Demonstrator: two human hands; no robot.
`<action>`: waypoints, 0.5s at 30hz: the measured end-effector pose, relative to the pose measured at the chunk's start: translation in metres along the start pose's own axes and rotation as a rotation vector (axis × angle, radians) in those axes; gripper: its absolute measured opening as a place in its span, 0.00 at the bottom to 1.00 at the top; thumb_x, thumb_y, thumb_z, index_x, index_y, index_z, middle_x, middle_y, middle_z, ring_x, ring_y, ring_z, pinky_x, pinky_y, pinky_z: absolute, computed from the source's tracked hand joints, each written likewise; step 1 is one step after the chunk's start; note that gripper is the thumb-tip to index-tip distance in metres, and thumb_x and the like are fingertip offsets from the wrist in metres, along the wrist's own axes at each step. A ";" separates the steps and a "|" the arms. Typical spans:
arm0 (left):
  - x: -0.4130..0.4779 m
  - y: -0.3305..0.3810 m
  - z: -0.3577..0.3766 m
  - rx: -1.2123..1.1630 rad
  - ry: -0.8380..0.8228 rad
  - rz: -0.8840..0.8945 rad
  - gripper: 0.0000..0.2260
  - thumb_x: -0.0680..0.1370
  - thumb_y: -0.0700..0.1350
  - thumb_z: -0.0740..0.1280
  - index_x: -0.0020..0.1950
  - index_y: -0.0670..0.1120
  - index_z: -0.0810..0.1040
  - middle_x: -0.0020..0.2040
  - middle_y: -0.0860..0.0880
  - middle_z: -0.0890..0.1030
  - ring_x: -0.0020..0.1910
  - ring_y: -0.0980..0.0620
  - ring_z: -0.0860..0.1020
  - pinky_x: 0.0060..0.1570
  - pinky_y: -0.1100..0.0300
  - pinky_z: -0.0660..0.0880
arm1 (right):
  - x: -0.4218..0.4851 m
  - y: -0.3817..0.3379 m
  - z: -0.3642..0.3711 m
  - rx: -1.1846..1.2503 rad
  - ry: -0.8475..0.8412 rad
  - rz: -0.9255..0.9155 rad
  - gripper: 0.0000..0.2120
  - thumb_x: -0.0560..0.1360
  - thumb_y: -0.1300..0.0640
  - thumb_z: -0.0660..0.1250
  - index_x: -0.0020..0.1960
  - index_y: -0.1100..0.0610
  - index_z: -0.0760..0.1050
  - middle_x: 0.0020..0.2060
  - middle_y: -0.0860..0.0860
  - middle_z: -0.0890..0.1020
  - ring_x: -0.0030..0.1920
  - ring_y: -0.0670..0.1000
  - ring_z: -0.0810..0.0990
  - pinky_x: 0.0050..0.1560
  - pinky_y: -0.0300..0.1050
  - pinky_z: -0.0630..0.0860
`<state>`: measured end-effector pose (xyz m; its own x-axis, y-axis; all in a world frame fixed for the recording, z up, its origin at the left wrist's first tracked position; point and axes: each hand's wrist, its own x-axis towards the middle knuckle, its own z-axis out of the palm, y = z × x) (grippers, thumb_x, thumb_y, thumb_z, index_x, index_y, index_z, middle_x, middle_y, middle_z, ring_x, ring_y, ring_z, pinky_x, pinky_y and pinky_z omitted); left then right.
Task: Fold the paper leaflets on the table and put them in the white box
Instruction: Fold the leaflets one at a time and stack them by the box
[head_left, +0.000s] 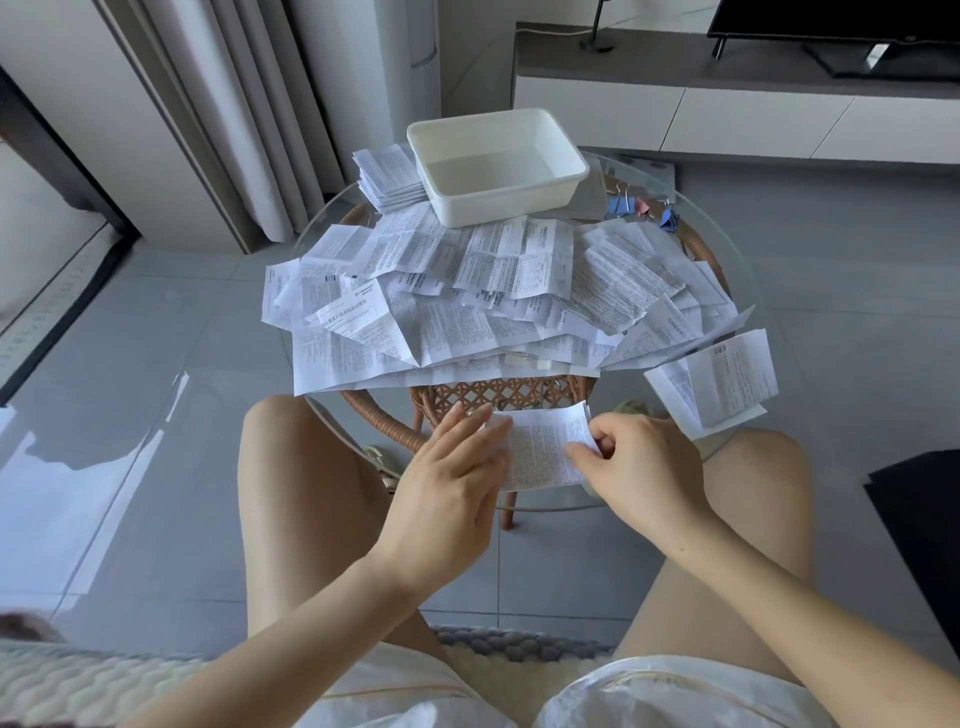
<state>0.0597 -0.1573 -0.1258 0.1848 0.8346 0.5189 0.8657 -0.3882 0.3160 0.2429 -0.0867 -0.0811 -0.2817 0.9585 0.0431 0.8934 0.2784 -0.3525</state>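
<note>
On table (498, 395): one box (498, 205); left hand (447, 478), right hand (644, 467) on one leaflet (540, 452).

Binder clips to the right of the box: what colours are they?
Blue and pink. The head view shows the binder clips lying right of the white box.

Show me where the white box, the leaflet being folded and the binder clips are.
white box (498, 205): head view, on its near outer wall.
leaflet being folded (540, 457): head view, middle of its printed face.
binder clips (622, 203): head view, on the blue clip nearest the box.
</note>
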 end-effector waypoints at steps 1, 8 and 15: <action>-0.001 -0.001 0.001 0.027 -0.017 0.002 0.09 0.75 0.35 0.66 0.51 0.39 0.83 0.62 0.45 0.79 0.66 0.44 0.73 0.69 0.47 0.65 | 0.000 -0.001 0.000 -0.006 -0.004 0.002 0.23 0.71 0.52 0.68 0.28 0.56 0.57 0.23 0.51 0.64 0.28 0.52 0.61 0.27 0.43 0.56; -0.007 -0.002 -0.002 0.093 -0.013 0.072 0.09 0.76 0.37 0.65 0.53 0.37 0.82 0.56 0.43 0.82 0.59 0.45 0.79 0.66 0.49 0.70 | 0.001 -0.004 -0.005 -0.054 -0.032 -0.001 0.22 0.73 0.52 0.67 0.27 0.56 0.58 0.23 0.51 0.66 0.28 0.52 0.63 0.27 0.42 0.55; -0.006 -0.001 -0.002 -0.015 -0.059 -0.034 0.14 0.80 0.42 0.59 0.57 0.39 0.81 0.60 0.45 0.80 0.62 0.48 0.77 0.61 0.50 0.75 | 0.003 -0.004 -0.009 -0.131 -0.071 -0.007 0.22 0.75 0.49 0.65 0.28 0.55 0.59 0.23 0.49 0.66 0.29 0.51 0.65 0.27 0.41 0.53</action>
<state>0.0566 -0.1626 -0.1276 0.1827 0.8687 0.4604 0.8652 -0.3645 0.3444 0.2410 -0.0840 -0.0713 -0.3077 0.9512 -0.0227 0.9282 0.2948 -0.2272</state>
